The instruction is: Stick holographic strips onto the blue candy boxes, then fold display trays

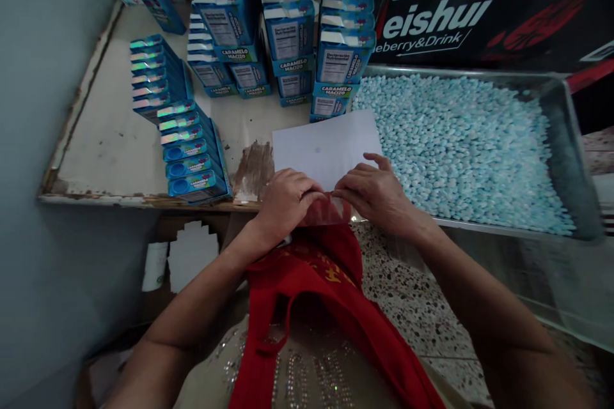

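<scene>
Blue cardboard boxes [290, 41] crowd this worn cream wooden table [112, 140] before me, rowed at left and stacked at upper centre; a white rectangular sheet [321, 147] covers part of it mid-frame, beside a silver metal tray [570, 160] at right.

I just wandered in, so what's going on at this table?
A person in a red apron is working with both bare hands at the near table edge. The left hand and right hand seem to pinch a piece of clear plastic, just in front of a white sheet. To the right sits a metal tray of small pale blue pieces. Blue boxes stand in rows beyond the hands and to the left.
</scene>
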`<state>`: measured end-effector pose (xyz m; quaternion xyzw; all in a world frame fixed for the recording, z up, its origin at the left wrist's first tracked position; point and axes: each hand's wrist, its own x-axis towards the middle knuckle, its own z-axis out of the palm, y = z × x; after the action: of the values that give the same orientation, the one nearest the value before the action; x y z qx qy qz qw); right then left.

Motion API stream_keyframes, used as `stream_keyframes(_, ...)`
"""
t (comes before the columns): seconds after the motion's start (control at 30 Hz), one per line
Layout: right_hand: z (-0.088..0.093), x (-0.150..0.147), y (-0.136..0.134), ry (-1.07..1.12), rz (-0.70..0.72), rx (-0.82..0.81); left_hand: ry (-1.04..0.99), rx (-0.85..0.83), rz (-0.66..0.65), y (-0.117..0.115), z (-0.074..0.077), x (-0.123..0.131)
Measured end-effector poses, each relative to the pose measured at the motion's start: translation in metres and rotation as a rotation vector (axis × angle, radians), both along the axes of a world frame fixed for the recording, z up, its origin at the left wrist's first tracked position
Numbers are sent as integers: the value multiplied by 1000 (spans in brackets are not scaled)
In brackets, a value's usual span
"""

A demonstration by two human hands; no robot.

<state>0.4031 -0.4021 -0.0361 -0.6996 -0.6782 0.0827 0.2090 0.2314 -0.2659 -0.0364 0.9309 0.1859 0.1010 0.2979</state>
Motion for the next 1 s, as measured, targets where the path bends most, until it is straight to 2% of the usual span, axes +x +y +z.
stream_keyframes(0.1,3,-2,1,-68,-2,-2,31,-72,-27,5,-3,4)
stream_keyframes(0.2,6,-2,2,-115,-13,9,38,-128,-10,6,1,6)
stream_keyframes(0.33,5,2,3,-104,-31,-23,82,-36,51,2,7,0)
stream_keyframes(0.43,3,2,3,-108,-27,-31,149,-19,57,2,6,-4)
stream_keyframes(0.63,6,-10,9,-179,-2,47,135,-279,17,10,5,1)
stream_keyframes(0.8,4,-9,16,-139,-69,12,45,-144,124,11,6,-5)
stream_keyframes(1.0,2,-11,19,-116,12,2,90,-246,107,16,4,-12)
